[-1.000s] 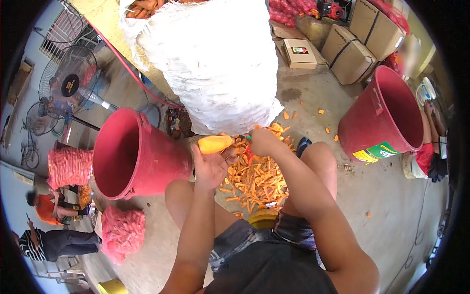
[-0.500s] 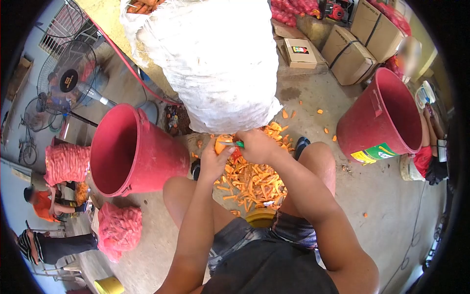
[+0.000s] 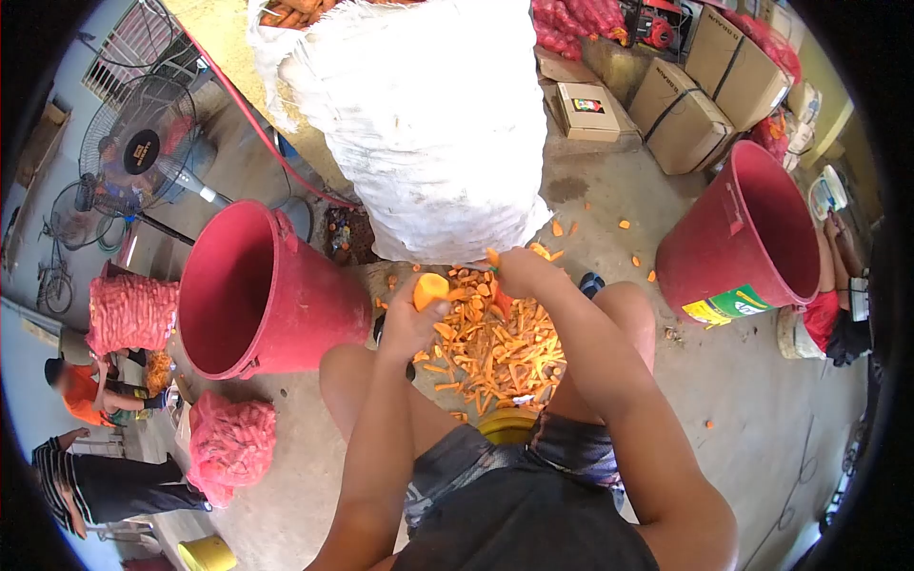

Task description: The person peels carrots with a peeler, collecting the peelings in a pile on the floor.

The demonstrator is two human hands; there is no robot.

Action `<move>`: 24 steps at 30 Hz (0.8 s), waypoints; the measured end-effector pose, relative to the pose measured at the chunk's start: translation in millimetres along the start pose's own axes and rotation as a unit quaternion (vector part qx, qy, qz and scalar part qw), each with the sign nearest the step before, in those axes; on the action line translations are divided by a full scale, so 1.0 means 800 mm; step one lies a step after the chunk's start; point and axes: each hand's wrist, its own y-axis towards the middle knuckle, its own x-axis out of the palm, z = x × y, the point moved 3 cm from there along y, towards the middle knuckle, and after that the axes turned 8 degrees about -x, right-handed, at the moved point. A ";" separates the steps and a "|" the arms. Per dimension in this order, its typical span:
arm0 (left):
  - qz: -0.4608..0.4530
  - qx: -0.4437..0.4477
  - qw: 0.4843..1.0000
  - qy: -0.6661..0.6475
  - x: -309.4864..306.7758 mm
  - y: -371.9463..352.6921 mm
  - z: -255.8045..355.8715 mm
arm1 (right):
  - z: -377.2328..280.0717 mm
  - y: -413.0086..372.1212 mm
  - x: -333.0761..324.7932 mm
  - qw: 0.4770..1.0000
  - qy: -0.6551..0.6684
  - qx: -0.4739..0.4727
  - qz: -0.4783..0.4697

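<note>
My left hand is closed around a thick carrot, whose pale-orange cut face points up. To its right, my right hand is closed on a green-handled knife; only a sliver of green shows and the blade is hard to make out. A small orange carrot piece sits at the fingers of that hand. Beneath both hands lies a heap of carrot peelings and trimmings, between my knees. The full white sack stands just beyond, with carrots showing at its top.
Large red bins stand left and right. A yellow container rim shows between my legs. Cardboard boxes are at the back right. A fan, net sacks and two people are at the left.
The knife blade, which lay across the carrot, has come away from it. My right hand has moved right, apart from my left, and the carrot now shows a broad cut face.
</note>
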 end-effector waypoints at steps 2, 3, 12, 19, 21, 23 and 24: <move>0.013 -0.025 0.997 -0.065 -0.014 0.006 -0.002 | 0.005 -0.011 -0.004 0.999 -0.026 -0.011 -0.037; 0.023 -0.050 0.991 -0.125 -0.025 0.013 0.001 | 0.007 -0.014 -0.011 0.996 -0.048 -0.021 -0.071; 0.185 0.168 0.820 -0.514 -0.228 0.055 0.117 | 0.014 -0.055 -0.110 0.995 -0.067 -0.035 -0.059; 0.161 0.228 0.960 -0.006 -0.140 0.168 0.318 | 0.031 -0.029 -0.049 0.976 -0.083 -0.032 -0.199; 0.122 0.288 0.945 0.092 -0.086 0.204 0.395 | 0.026 -0.021 -0.059 0.990 0.013 -0.092 -0.105; 0.116 0.317 0.925 0.174 -0.047 0.259 0.440 | 0.033 -0.015 -0.062 0.988 0.029 -0.103 -0.110; 0.130 0.319 0.912 0.223 -0.031 0.288 0.457 | 0.035 -0.013 -0.065 0.988 0.019 -0.091 -0.120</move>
